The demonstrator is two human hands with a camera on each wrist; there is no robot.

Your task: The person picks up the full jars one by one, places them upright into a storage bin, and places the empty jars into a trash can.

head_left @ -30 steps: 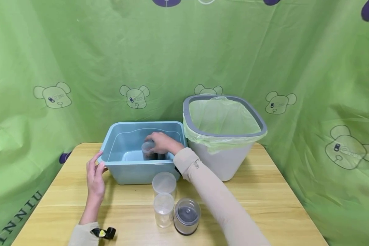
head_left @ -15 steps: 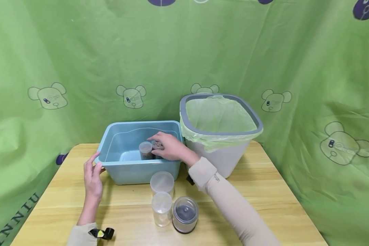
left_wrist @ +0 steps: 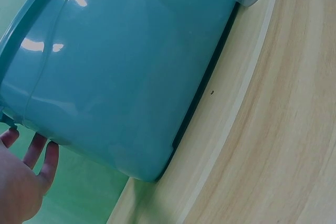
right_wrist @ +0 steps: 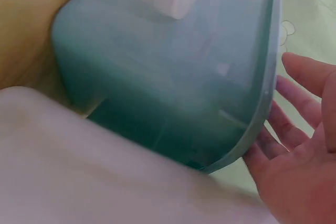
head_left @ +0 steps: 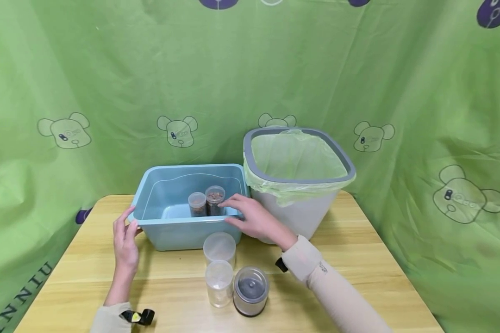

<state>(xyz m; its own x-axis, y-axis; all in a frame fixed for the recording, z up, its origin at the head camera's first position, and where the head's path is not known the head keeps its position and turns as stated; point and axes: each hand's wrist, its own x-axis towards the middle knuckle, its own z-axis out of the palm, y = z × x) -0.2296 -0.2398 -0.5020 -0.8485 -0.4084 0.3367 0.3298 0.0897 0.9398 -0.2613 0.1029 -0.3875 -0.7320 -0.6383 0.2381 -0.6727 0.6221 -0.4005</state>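
Observation:
Inside the blue plastic basin, two clear jars stand upright side by side: a shorter jar with brownish contents and a slightly taller jar with reddish-brown bits on top. My left hand holds the basin's front left corner by the rim, its fingers bent at the edge in the left wrist view. My right hand hovers over the front right rim, thumb and fingers apart, with nothing between them. Its fingertips are close to the taller jar; whether they touch the basin I cannot tell.
A white trash bin with a green liner stands against the basin's right side. On the wooden table in front are two clear plastic containers, a wider one and a narrower one, plus a clear container with a dark base.
My right hand has let go of the taller jar, leaving it standing in the basin, and has drawn back to the right. My left hand stays at the basin's corner.

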